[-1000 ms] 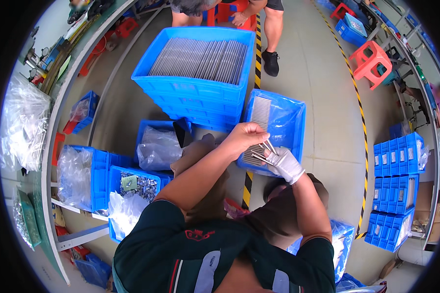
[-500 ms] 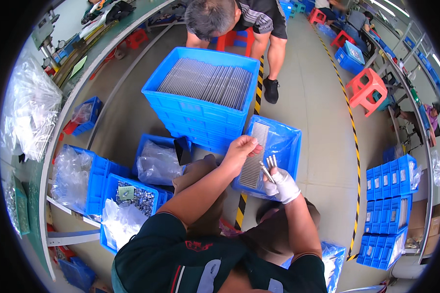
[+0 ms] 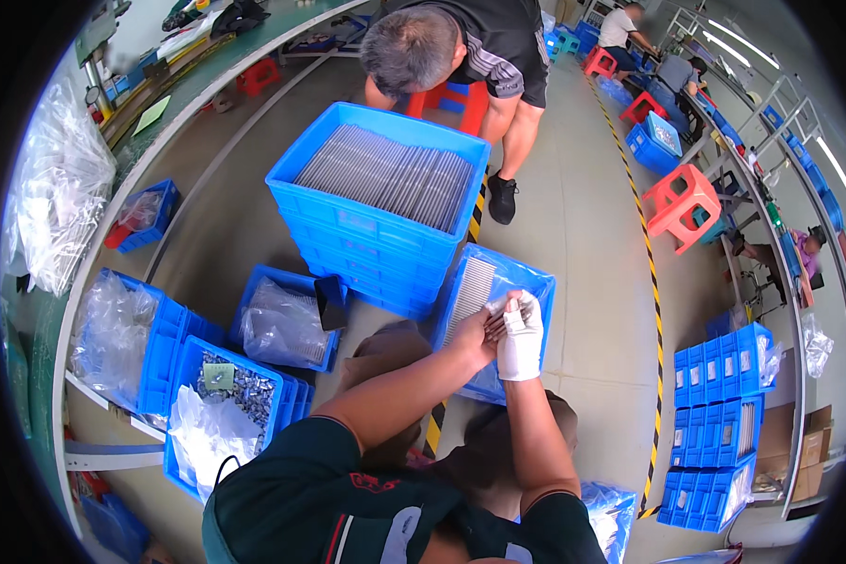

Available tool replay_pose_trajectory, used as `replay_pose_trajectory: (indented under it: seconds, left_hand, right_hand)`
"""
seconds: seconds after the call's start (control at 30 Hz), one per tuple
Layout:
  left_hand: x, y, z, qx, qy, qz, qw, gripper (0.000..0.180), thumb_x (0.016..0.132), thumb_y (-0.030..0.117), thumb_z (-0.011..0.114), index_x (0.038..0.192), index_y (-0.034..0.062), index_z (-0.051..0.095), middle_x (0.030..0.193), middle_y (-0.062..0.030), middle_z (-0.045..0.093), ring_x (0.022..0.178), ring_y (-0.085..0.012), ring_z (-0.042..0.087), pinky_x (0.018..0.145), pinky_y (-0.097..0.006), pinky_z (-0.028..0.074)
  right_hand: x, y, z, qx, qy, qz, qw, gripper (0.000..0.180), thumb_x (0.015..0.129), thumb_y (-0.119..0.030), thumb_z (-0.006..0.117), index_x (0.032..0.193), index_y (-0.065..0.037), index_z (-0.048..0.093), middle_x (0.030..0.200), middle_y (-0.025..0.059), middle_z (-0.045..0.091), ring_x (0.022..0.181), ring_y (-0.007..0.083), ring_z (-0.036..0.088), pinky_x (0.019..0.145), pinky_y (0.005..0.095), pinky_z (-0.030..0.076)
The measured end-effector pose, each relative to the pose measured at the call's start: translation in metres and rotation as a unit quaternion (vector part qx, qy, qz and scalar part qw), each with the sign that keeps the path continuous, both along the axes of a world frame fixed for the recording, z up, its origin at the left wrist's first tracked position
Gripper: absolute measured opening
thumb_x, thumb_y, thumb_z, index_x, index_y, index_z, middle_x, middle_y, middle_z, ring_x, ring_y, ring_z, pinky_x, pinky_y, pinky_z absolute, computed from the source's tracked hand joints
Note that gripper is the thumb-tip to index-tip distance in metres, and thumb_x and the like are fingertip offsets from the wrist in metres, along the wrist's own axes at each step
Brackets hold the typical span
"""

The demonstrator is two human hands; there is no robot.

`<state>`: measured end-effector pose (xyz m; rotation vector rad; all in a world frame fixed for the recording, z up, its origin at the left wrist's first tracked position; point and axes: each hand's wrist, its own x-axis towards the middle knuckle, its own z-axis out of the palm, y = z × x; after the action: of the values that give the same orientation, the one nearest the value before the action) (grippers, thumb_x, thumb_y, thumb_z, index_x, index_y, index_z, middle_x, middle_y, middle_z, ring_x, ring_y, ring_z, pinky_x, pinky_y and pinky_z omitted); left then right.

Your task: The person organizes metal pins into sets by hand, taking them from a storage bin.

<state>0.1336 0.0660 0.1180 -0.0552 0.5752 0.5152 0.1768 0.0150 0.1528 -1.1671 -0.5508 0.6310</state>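
My left hand, bare, and my right hand, in a white glove with bare fingertips, meet over a blue bin. The fingers of both are curled together. Short silvery metal pins were in my right hand a moment ago; now the fingers mostly hide them, and I cannot make out what my left hand holds. In the bin, lined with clear blue-tinted plastic film, a row of metal pins lies side by side along the left part.
Ahead stands a stack of blue crates, its top one full of long metal rods. A person bends behind it. At left are a bin of small metal parts and bagged bins. More crates stand at right.
My hands have come together, the left moving toward the right, with fingers closing round the pins. The view has shifted slightly, and the person behind the crates leans a little differently.
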Motion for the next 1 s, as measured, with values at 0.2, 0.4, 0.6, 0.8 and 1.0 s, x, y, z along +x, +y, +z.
replay_pose_trajectory:
  seconds: [0.2,0.4,0.6,0.8,1.0]
  left_hand:
    - [-0.012,0.005,-0.020,0.136,0.109,-0.125,0.977,0.019,0.093,0.018,0.042,0.088,0.0056,0.055,0.074,-0.0053,0.059,0.060,-0.0161,0.056,0.054,-0.029,0.046]
    - [-0.020,0.020,-0.020,0.513,0.350,-0.040,0.783,0.027,0.092,0.024,0.047,0.080,0.0011,0.054,0.062,-0.0094,0.055,0.053,-0.0228,0.055,0.053,-0.037,0.044]
    - [-0.031,0.020,0.012,0.757,0.347,-0.083,0.548,0.019,0.089,0.019,0.055,0.086,0.0005,0.054,0.070,-0.0148,0.056,0.061,-0.0228,0.054,0.059,-0.034,0.044]
    - [-0.037,0.019,0.021,0.730,0.277,-0.163,0.603,0.018,0.090,0.019,0.055,0.090,0.0014,0.053,0.068,-0.0096,0.056,0.062,-0.0172,0.054,0.060,-0.033,0.045]
    - [-0.037,0.027,0.018,0.788,0.336,-0.069,0.510,0.018,0.092,0.020,0.051,0.090,0.0026,0.053,0.065,-0.0125,0.057,0.058,-0.0221,0.059,0.054,-0.035,0.045]
  right_hand:
    - [0.003,0.001,-0.017,-0.104,-0.014,-0.034,0.994,0.009,0.090,-0.013,0.055,0.094,-0.005,0.056,0.080,-0.0003,0.057,0.070,0.0082,0.052,0.064,0.0212,0.044]
    - [0.011,-0.021,-0.010,-0.242,-0.285,-0.038,0.927,0.022,0.086,-0.020,0.060,0.096,0.000,0.058,0.066,0.0077,0.061,0.058,0.0176,0.062,0.053,0.0282,0.048]
    - [0.020,-0.049,0.009,-0.295,0.101,0.320,0.894,0.020,0.085,-0.022,0.059,0.091,-0.003,0.058,0.067,0.0080,0.061,0.055,0.0153,0.060,0.045,0.0232,0.046]
    - [0.017,-0.048,-0.003,-0.264,0.117,0.423,0.859,0.019,0.084,-0.020,0.061,0.093,-0.004,0.054,0.074,0.0088,0.062,0.058,0.0158,0.061,0.048,0.0243,0.048]
    - [0.003,-0.040,-0.017,-0.200,0.179,0.377,0.886,0.022,0.088,-0.026,0.059,0.094,-0.007,0.052,0.074,0.0060,0.058,0.055,0.0129,0.055,0.042,0.0225,0.042]
